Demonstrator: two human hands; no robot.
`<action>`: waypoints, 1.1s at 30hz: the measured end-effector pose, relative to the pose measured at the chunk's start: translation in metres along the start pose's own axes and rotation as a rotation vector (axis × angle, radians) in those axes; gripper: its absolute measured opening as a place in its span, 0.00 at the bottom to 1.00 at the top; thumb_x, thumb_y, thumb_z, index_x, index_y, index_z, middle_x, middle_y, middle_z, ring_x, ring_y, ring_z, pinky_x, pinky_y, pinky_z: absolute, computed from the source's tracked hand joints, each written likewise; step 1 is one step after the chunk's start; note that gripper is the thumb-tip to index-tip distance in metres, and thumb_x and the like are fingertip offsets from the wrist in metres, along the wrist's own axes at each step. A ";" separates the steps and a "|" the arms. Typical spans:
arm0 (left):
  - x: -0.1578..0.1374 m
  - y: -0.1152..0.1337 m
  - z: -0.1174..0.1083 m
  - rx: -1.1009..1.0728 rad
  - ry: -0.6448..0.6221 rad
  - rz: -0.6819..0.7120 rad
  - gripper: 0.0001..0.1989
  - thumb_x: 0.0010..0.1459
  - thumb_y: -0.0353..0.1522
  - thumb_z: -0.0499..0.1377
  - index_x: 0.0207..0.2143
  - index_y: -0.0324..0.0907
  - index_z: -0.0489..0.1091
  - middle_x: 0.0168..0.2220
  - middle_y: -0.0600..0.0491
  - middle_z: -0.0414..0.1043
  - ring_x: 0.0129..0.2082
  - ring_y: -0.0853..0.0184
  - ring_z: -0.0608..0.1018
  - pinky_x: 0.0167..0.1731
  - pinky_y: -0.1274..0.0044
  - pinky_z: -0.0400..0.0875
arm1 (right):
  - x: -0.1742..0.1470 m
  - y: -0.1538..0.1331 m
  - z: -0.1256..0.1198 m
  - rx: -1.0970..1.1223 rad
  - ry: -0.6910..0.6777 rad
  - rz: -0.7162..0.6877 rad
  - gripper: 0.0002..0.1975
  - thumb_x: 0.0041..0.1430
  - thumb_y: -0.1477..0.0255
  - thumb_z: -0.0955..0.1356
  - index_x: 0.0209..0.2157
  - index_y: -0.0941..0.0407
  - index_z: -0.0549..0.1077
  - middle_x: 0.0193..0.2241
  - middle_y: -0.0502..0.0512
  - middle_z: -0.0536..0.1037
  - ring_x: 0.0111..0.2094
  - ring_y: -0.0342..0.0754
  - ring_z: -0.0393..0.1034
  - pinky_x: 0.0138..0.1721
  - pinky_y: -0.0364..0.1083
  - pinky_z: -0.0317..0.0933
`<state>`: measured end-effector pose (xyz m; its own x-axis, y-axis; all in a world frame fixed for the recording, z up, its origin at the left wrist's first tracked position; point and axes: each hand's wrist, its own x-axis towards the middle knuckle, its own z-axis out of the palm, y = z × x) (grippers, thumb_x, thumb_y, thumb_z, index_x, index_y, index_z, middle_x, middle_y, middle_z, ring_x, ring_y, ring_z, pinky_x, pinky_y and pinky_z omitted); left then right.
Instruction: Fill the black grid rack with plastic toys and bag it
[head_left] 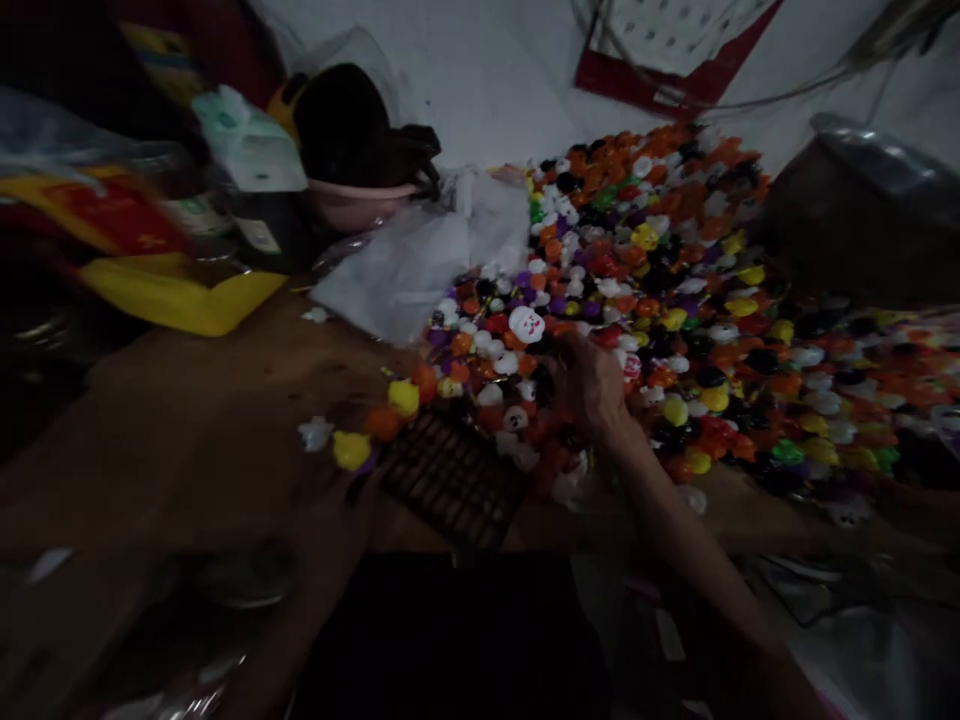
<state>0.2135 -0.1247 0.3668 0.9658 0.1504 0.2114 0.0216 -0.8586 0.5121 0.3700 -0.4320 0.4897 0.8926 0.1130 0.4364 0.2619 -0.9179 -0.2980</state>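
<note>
A large heap of small, colourful figures (645, 240) in orange, white, black, yellow, purple and green covers the right side of the table. My right hand (592, 385) reaches into its near edge with fingers curled downward; what they close on is hidden. A white figure (526, 324) with a red-marked face lies just left of that hand. In front of me is a dark gridded tray (457, 475), tilted on the table's near side. My left hand (337, 520), dark and smeared, is by the tray's left edge, close to a yellow figure (351, 450).
A white plastic bag (412, 270) lies against the heap's left side. Behind it stands a pink bowl (356, 205) with dark things in it. Bottles and a yellow open packet (180, 290) occupy the left of the wooden table (187, 400). A large dark container (855, 220) stands at right.
</note>
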 end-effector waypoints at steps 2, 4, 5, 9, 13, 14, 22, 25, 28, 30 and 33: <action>0.004 0.005 0.001 0.007 0.059 -0.084 0.18 0.68 0.42 0.54 0.46 0.42 0.79 0.46 0.39 0.79 0.51 0.47 0.78 0.50 0.56 0.73 | -0.032 -0.014 0.010 0.151 -0.027 0.002 0.10 0.59 0.64 0.71 0.38 0.56 0.76 0.29 0.55 0.79 0.28 0.49 0.71 0.30 0.45 0.59; 0.006 0.009 0.001 -0.005 0.094 -0.096 0.17 0.66 0.42 0.56 0.45 0.43 0.79 0.48 0.40 0.80 0.53 0.48 0.77 0.52 0.59 0.72 | -0.062 -0.029 0.022 0.302 -0.079 -0.005 0.10 0.60 0.63 0.71 0.38 0.55 0.75 0.30 0.53 0.78 0.28 0.48 0.71 0.31 0.46 0.62; 0.006 0.010 0.001 -0.013 0.105 -0.101 0.16 0.66 0.41 0.57 0.45 0.43 0.79 0.48 0.41 0.80 0.53 0.50 0.78 0.54 0.60 0.71 | -0.076 -0.037 0.029 0.363 -0.112 -0.012 0.10 0.61 0.63 0.71 0.38 0.55 0.75 0.30 0.53 0.78 0.29 0.48 0.71 0.32 0.46 0.63; 0.003 0.006 0.002 0.033 0.079 -0.123 0.14 0.65 0.42 0.58 0.42 0.43 0.78 0.45 0.44 0.80 0.51 0.52 0.78 0.54 0.62 0.69 | -0.117 -0.071 0.050 0.556 -0.222 -0.034 0.06 0.61 0.68 0.70 0.32 0.55 0.73 0.31 0.54 0.77 0.33 0.49 0.72 0.36 0.47 0.66; 0.000 0.000 0.000 0.065 0.065 -0.104 0.12 0.64 0.37 0.57 0.44 0.42 0.75 0.47 0.43 0.79 0.54 0.51 0.76 0.56 0.61 0.67 | -0.135 -0.098 0.051 0.670 -0.310 -0.032 0.04 0.63 0.72 0.67 0.37 0.56 0.75 0.37 0.57 0.79 0.38 0.51 0.74 0.40 0.47 0.68; 0.000 -0.001 -0.001 0.060 0.055 -0.092 0.11 0.63 0.36 0.57 0.43 0.42 0.74 0.48 0.43 0.78 0.53 0.52 0.76 0.56 0.61 0.67 | -0.136 -0.102 0.051 0.662 -0.339 -0.031 0.04 0.63 0.73 0.67 0.37 0.56 0.75 0.36 0.56 0.79 0.37 0.51 0.74 0.40 0.47 0.68; 0.003 -0.002 -0.005 0.050 -0.039 -0.114 0.12 0.64 0.35 0.53 0.41 0.41 0.76 0.46 0.42 0.78 0.51 0.48 0.75 0.52 0.58 0.67 | -0.133 -0.111 0.089 0.610 -0.310 -0.073 0.08 0.60 0.68 0.73 0.30 0.58 0.78 0.26 0.52 0.78 0.28 0.46 0.71 0.33 0.43 0.64; 0.004 -0.001 -0.002 0.035 -0.033 -0.130 0.13 0.63 0.33 0.53 0.43 0.43 0.76 0.46 0.43 0.78 0.50 0.49 0.75 0.52 0.58 0.67 | -0.132 -0.115 0.105 0.643 -0.282 -0.082 0.09 0.58 0.66 0.75 0.33 0.58 0.80 0.28 0.51 0.80 0.30 0.47 0.73 0.35 0.44 0.67; 0.003 0.000 0.000 0.030 -0.005 -0.137 0.13 0.62 0.31 0.54 0.44 0.44 0.76 0.47 0.45 0.78 0.52 0.50 0.74 0.54 0.58 0.66 | -0.132 -0.120 0.111 0.740 -0.296 -0.072 0.09 0.61 0.65 0.73 0.38 0.56 0.81 0.34 0.53 0.83 0.34 0.48 0.77 0.39 0.44 0.69; 0.003 0.000 -0.001 0.041 -0.002 -0.147 0.13 0.62 0.31 0.54 0.44 0.45 0.76 0.48 0.46 0.78 0.52 0.50 0.74 0.55 0.57 0.64 | -0.132 -0.122 0.111 0.809 -0.293 -0.068 0.10 0.62 0.64 0.73 0.40 0.56 0.82 0.36 0.53 0.83 0.36 0.48 0.78 0.40 0.44 0.70; 0.004 0.000 -0.002 0.059 -0.007 -0.156 0.11 0.62 0.31 0.55 0.43 0.45 0.76 0.48 0.46 0.78 0.53 0.50 0.74 0.56 0.57 0.63 | -0.132 -0.126 0.109 0.766 -0.273 -0.080 0.10 0.62 0.64 0.73 0.38 0.56 0.82 0.35 0.53 0.83 0.36 0.48 0.78 0.39 0.44 0.69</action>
<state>0.2166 -0.1234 0.3695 0.9514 0.2804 0.1272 0.1858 -0.8524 0.4887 0.2585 -0.2897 0.3773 0.8927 0.3467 0.2878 0.4183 -0.4000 -0.8155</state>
